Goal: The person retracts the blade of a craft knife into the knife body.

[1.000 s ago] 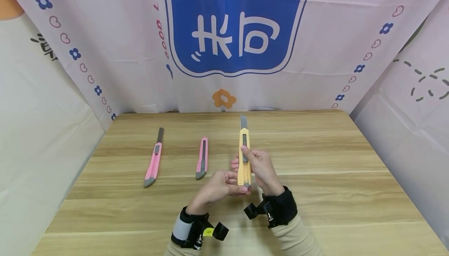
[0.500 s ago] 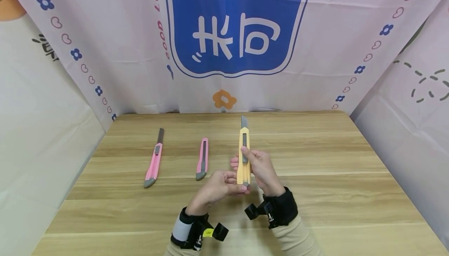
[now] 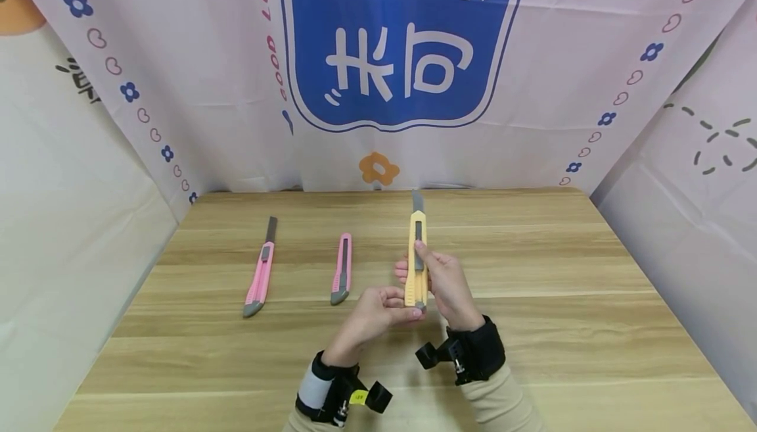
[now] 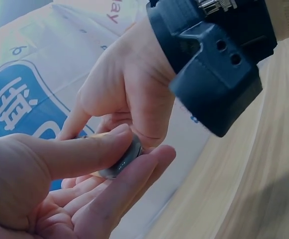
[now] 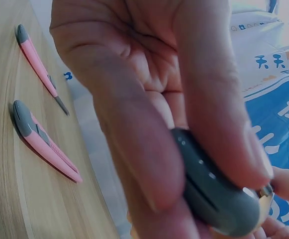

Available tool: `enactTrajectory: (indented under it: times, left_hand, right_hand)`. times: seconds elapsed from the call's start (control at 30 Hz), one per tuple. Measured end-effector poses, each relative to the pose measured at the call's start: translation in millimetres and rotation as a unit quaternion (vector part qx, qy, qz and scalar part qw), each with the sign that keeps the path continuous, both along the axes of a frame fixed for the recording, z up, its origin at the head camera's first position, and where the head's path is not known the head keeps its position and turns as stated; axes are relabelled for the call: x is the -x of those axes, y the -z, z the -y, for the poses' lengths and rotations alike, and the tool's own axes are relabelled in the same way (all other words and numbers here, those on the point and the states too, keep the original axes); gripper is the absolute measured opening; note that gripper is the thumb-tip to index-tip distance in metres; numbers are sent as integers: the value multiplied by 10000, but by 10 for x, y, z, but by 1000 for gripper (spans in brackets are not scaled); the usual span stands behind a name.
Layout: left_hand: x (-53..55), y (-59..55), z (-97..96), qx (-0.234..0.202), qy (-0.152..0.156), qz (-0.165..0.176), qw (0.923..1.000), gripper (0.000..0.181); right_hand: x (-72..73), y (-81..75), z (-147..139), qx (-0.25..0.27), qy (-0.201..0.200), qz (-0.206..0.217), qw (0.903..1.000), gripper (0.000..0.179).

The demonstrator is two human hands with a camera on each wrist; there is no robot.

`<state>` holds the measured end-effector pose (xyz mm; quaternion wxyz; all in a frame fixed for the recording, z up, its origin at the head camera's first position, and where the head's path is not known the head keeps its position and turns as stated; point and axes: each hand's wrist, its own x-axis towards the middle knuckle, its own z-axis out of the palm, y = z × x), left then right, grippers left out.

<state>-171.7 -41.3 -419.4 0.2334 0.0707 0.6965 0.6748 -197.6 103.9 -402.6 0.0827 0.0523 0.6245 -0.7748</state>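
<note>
Both hands [image 3: 372, 313] [image 3: 451, 287] with fingers [image 3: 428, 257] round a yellow cutter [image 3: 413, 274], wood-grain table [image 3: 562, 287] below, printed cloth [image 3: 387, 110] behind.

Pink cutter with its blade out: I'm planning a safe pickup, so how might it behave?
The pink cutter will probably lift stiffly, given its straight, rigid-looking handle. Lying flat, its long, narrow body seems unlikely to roll. The thin extended blade might snap if pressed sideways.
</note>
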Motion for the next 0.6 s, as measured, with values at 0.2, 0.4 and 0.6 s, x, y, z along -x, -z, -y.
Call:
enactTrajectory:
  times: [0.2,0.4,0.6]
  left_hand:
    - [-1,7,-24,-26,-101,11,9999,26]
    - [-6,2,-12,-57,-88,-1,9999,26]
    - [-15,-6,-2,-93,-9,-5,10000,26]
  right_hand:
    - [-4,-18,-3,-128,143,118,9997,62]
    - [-16,-28,2,-248,200,117,9994,58]
    - [-8,-29,12,-195,246,-133,9994,53]
